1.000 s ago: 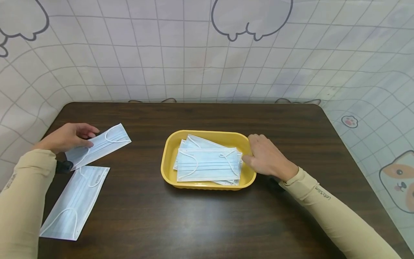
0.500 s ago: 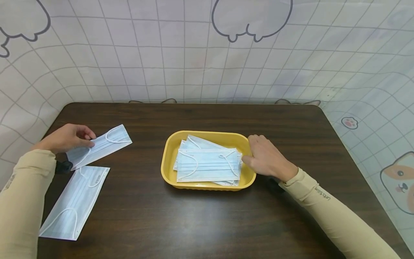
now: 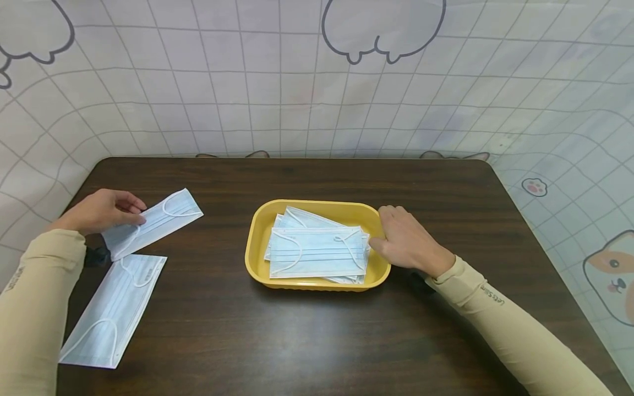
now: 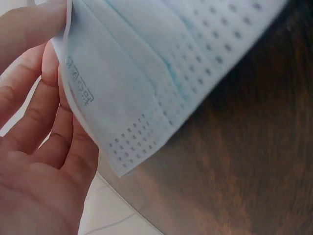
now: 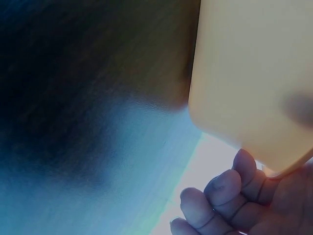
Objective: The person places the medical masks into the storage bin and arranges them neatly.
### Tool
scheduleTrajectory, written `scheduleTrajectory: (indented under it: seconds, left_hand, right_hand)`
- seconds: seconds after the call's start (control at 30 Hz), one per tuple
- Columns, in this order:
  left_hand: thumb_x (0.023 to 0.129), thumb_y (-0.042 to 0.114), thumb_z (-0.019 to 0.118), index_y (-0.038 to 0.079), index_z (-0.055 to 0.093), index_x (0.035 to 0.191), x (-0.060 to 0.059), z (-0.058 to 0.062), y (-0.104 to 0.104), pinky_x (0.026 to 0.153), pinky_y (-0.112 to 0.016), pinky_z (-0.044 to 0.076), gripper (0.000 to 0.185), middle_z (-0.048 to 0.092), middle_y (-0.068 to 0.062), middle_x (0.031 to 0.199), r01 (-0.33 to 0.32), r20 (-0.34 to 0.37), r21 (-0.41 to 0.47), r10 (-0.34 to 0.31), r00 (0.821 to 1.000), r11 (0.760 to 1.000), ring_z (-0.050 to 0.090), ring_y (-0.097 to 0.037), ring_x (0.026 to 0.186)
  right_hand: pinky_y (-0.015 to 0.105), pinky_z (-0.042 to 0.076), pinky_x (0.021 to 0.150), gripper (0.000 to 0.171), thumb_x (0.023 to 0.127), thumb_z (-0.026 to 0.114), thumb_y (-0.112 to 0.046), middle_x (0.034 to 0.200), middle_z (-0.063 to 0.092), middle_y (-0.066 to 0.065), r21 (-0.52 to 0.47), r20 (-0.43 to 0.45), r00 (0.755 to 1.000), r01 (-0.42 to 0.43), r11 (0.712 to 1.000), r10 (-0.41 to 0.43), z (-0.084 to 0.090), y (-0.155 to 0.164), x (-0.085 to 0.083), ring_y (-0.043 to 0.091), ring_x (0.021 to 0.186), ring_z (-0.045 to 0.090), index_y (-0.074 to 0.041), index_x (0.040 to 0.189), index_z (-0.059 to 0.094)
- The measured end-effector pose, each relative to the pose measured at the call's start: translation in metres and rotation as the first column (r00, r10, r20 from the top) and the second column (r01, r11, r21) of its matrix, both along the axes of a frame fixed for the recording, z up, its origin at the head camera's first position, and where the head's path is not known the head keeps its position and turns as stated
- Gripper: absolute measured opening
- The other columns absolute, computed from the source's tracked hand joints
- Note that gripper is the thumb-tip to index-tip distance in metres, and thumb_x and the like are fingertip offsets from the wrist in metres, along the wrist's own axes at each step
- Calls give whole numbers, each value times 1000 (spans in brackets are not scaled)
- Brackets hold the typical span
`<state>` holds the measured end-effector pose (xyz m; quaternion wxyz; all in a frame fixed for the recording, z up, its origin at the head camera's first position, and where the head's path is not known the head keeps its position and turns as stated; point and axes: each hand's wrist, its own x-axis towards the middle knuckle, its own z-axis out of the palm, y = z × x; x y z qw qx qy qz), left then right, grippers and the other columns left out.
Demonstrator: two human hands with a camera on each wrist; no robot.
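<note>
At the left of the head view, my left hand (image 3: 101, 212) pinches a pale blue disposable face mask (image 3: 165, 221) between thumb and fingers. The mask slants up to the right, and its ear loops lie over it. Dotted seams and small printing show on this mask in the left wrist view, where the edge is at the fingers (image 4: 58, 127). My right hand (image 3: 408, 239) grips the right end of a yellow plastic tray (image 3: 252, 247). Several masks (image 3: 317, 253) lie stacked in the tray, the top one facing up with both loops showing. In the right wrist view, curled fingers (image 5: 225, 188) sit by the tray's corner.
Another face mask (image 3: 116, 313) lies on the dark wooden table (image 3: 223, 330) just below the left hand, partly overlapped by the held one. A grid-patterned cloth (image 3: 297, 82) with cartoon animals hangs behind and beside the table.
</note>
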<state>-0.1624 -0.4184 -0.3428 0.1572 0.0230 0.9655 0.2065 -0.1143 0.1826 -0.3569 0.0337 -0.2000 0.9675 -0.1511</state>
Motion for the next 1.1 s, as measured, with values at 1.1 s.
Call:
scheduleTrajectory:
  seconds: [1.1]
  left_hand:
    - [90,20,79,-2,56,115,-1,4,10,78,-36,51,41,66,-21,109,73,-29,-5,-73,997,997,62,-31,97]
  right_hand:
    - [33,34,70,24,87,58,-24,77,48,7,-18,-5,1000,-6,1000,6,0,0,0,25,75,46,-2,96,55]
